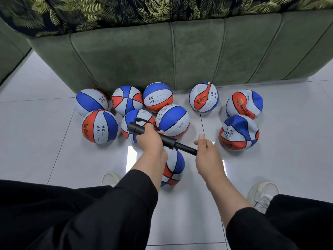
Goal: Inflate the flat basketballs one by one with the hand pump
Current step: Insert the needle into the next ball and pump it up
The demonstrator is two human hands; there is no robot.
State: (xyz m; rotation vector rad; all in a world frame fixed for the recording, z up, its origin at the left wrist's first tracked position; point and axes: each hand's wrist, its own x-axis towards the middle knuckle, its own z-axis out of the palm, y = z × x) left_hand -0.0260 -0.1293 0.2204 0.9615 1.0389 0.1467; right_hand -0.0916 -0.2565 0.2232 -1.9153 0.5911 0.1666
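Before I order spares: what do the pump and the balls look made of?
The hand pump: matte black, probably plastic, with no metallic glint. The dented basketball: likely rubber; its skin creases and caves in softly, with a low sheen and printed panels. The sofa behind: green, suede-like fabric.

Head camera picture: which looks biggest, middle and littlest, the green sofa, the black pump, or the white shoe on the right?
1. green sofa
2. black pump
3. white shoe, partly hidden by the trouser leg and nearer the camera, so its rank against the pump is unsure.
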